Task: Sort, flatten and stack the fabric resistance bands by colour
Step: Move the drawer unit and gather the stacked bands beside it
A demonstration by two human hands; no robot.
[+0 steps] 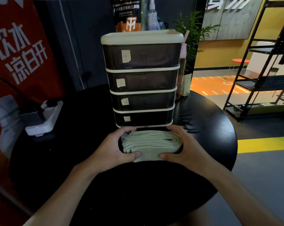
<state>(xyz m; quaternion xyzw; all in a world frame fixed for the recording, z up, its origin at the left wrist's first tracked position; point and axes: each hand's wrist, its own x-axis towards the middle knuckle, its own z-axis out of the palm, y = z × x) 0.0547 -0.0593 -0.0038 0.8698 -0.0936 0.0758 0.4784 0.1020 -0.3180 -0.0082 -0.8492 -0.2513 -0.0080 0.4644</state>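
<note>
Both hands, left hand (115, 148) and right hand (182, 144), squeeze the pale green band stack (152, 144) on the black table (211, 128), before the drawer unit (142, 79); uneven pressure might fan the folds apart.

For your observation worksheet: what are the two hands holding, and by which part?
The stack of pale green resistance bands: left hand grips its left end, right hand its right end.
</note>
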